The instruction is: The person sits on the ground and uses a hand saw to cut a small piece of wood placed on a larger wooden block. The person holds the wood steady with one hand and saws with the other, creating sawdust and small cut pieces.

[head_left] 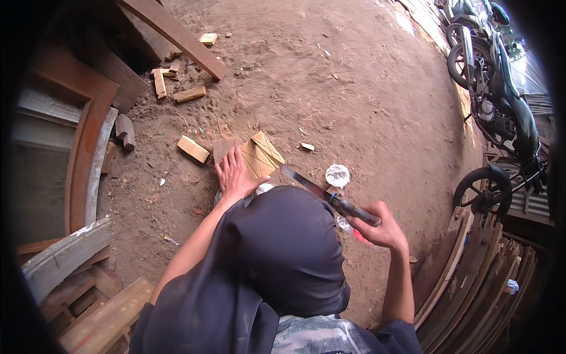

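My right hand [380, 225] is wrapped round the dark handle of a long knife [309, 184]. Its blade slants up and left, and the tip reaches the right edge of a yellowish wooden block [254, 160]. Dark lines cross the block's face, and a wedge-shaped part shows at its right side. With fingers spread over its left side and the thumb along its near edge, my left hand [236, 179] holds the block. A browner piece of wood [225, 145] shows beyond those fingers. Dark cloth hides whatever is under the block's near side.
A loose wood offcut [193, 149] lies left of the block, with several more [190, 94] farther off. Right of the blade is a clear plastic cup [337, 176]. Stacked planks [466, 277] and motorcycles [495, 100] line the right; a framed panel [76, 159] stands left.
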Tool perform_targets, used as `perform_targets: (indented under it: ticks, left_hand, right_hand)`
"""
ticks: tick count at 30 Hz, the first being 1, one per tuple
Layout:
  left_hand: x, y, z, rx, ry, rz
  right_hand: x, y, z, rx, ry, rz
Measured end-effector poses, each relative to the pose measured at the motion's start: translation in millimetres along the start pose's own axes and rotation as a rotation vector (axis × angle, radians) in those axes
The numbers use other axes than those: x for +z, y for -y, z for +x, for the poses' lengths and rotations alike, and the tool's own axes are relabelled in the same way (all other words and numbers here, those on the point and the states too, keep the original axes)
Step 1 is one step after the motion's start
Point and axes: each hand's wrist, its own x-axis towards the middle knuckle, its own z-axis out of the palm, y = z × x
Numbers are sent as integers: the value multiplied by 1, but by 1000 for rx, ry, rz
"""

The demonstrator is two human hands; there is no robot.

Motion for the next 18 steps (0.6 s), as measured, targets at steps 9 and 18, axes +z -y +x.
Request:
perform_targets:
  ticks: [9, 18]
  left_hand:
    - [3, 4, 0, -37, -4, 13]
    - [2, 4, 0, -25, 62, 14]
  right_hand:
    - [-39, 59, 2, 162, 76, -19]
    - [-53, 101, 22, 278, 296, -139]
